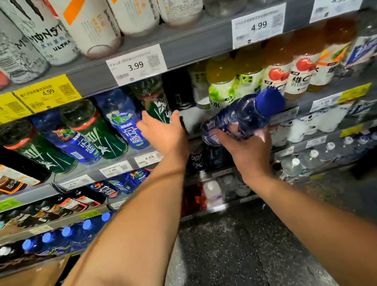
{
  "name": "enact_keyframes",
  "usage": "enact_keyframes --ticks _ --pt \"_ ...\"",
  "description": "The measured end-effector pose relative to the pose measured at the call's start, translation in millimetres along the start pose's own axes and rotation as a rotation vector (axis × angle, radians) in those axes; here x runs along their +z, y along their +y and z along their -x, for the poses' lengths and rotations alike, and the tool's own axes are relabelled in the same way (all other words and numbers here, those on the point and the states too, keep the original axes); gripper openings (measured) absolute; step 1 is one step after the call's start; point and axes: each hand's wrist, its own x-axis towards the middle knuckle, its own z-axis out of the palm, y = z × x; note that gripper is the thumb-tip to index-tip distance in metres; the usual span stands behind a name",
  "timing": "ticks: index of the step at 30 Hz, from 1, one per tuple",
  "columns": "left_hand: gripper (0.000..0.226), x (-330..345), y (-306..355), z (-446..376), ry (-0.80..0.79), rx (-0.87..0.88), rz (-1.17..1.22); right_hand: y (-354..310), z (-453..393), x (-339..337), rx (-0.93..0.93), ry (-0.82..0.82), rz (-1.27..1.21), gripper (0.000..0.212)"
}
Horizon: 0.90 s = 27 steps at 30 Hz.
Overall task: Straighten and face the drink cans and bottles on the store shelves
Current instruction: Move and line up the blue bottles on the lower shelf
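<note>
Two hands: both are reaching over the front edge of the middle shelf [121,166].
Right hand [245,143]: is gripping a blue bottle [240,116] from below, fingers curling round its lower body.
Blue bottle: is lying tilted, cap [272,100] pointing right, off the shelf, hanging before a gap in the row.
Left hand [165,131]: is reaching in with fingers spread, touching the green bottle [155,103] beside the gap; whether it is clasping that bottle cannot be told.
Handling, as judged: a full plastic bottle, fairly heavy, walls yielding slightly, surface glossy and likely slippery.
Hold advised: round the mid-body, label turning outward.
Neighbours: blue-labelled bottles [126,126] are standing left of the gap.
</note>
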Motion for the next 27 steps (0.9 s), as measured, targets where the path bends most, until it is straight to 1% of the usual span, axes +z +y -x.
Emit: enact_keyframes --ticks 3,5,7,9,12,17,21,24,25,27 --pt "0.077 10 4 -4 0.087 -0.056 0.026 -3 -4 -10 0.03 -0.009 0.021 0.067" --pt "0.071 12 5 -8 0.113 -0.081 0.045 -4 -9 -14 0.038 -0.016 0.025 0.071" --pt "0.064 9 4 -11 0.124 -0.061 0.031 -4 -14 -16 0.054 -0.019 0.022 0.071" --pt "0.061 6 2 -9 0.103 -0.003 0.019 -7 -18 -15 0.057 -0.018 0.026 0.07" --pt "0.06 7 3 3 0.029 0.047 0.043 -10 -24 -11 0.037 -0.045 0.027 0.061" --pt "0.063 16 9 10 -0.162 0.091 0.113 -15 -29 -5 0.022 -0.025 0.015 0.067" --pt "0.06 18 14 10 -0.33 0.064 0.193 -17 -28 -7 0.046 -0.031 0.01 0.068" --pt "0.054 7 11 12 -0.451 0.049 0.336 -18 -24 -9 0.062 -0.049 0.04 0.066" --pt "0.052 0 8 13 -0.435 0.05 0.351 -19 -23 -8 0.063 -0.051 0.054 0.064" --pt "0.043 -16 0 15 -0.277 0.075 0.325 -19 -19 -6 0.058 -0.05 0.068 0.056"
